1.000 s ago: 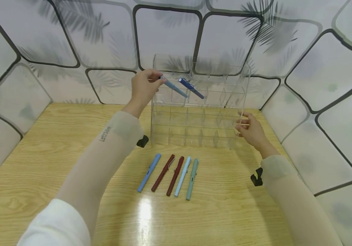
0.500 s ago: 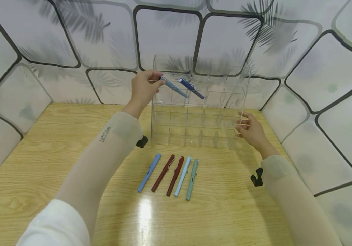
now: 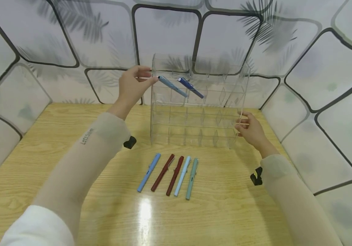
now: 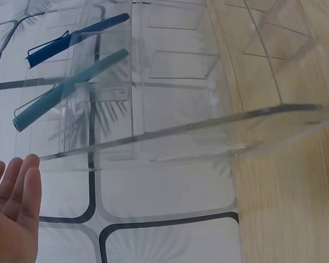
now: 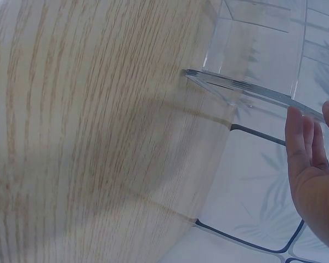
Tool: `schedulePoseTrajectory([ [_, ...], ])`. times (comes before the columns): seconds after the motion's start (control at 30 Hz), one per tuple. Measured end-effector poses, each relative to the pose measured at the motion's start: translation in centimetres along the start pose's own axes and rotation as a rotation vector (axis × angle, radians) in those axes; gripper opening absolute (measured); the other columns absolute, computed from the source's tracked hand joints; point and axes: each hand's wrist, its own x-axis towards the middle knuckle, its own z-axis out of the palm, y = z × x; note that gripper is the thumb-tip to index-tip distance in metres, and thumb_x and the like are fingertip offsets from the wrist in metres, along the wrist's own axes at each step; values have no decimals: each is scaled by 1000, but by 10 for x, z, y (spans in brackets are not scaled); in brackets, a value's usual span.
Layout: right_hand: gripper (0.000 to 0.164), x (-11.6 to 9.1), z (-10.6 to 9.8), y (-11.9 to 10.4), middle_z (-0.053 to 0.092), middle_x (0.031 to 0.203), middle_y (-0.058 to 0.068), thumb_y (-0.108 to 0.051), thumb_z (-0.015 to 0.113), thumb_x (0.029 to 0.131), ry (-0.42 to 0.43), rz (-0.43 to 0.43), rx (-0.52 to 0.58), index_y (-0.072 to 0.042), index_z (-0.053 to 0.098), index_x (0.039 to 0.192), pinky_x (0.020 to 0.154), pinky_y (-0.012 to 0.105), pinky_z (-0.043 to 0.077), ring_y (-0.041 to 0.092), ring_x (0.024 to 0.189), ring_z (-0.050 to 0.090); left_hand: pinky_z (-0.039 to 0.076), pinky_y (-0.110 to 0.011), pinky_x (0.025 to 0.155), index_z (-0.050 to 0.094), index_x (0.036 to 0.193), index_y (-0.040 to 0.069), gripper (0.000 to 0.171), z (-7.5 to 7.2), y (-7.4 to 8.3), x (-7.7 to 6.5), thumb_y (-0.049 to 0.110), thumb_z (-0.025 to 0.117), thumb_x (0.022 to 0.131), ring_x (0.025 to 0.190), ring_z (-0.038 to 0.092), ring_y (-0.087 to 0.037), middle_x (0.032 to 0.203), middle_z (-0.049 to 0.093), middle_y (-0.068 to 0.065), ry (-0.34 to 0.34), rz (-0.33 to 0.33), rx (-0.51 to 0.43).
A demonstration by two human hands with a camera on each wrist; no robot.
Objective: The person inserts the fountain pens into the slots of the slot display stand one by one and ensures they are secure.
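A clear acrylic pen rack (image 3: 194,127) with tiered, divided compartments stands on the table. In its upper tier lean a greyish-blue pen (image 3: 172,86) and a dark blue pen (image 3: 191,88), side by side and tilted. My left hand (image 3: 134,87) is at the rack's upper left, fingers extended and holding nothing; its thumb tip is close to the greyish-blue pen's end. At the right side, my right hand (image 3: 251,131) holds the edge of the rack's side panel (image 5: 252,90) between thumb and fingers. Both racked pens show their clips in the left wrist view.
In front of the rack lie a blue pen (image 3: 149,172), two dark red pens (image 3: 163,172) (image 3: 174,176), a light blue pen (image 3: 182,176) and a green pen (image 3: 192,178). Patterned cloth walls (image 3: 166,37) surround the wooden table (image 3: 231,205) at the back and sides.
My left hand has let go of the greyish-blue pen and moved left, leaving it leaning in the rack. The right hand stays at the rack's side.
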Motion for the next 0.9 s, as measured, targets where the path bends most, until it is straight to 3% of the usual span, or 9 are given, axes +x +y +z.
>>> schedulePoseTrajectory([
  [0.23, 58, 1, 0, 3, 45, 133, 27, -5, 53, 98, 2, -7, 0, -4, 25, 148, 72, 28, 56, 38, 110, 53, 50, -34, 83, 60, 123, 10, 48, -16, -15, -18, 39, 70, 86, 98, 60, -24, 112, 62, -8, -35, -49, 56],
  [0.37, 57, 2, 0, 3, 45, 132, 27, -5, 53, 98, 7, -9, -8, -5, 26, 148, 74, 34, 56, 35, 108, 54, 50, -38, 81, 60, 122, 8, 50, -20, -28, -34, 41, 70, 86, 98, 60, -25, 113, 61, -9, -83, -71, 83],
  [0.67, 57, 1, 1, 3, 45, 132, 28, -6, 53, 98, 3, -17, -12, -3, 26, 147, 74, 33, 56, 35, 108, 55, 53, -39, 74, 59, 124, 7, 49, -12, -64, -86, 35, 73, 85, 99, 60, -26, 117, 60, -12, -254, -114, 74],
  [0.9, 57, 1, 2, 2, 47, 130, 27, -6, 55, 97, 18, -12, -5, -4, 28, 147, 74, 35, 56, 30, 105, 57, 53, -40, 75, 58, 123, 5, 48, -4, -80, -118, 31, 74, 85, 101, 59, -28, 118, 59, -16, -378, -188, 82],
])
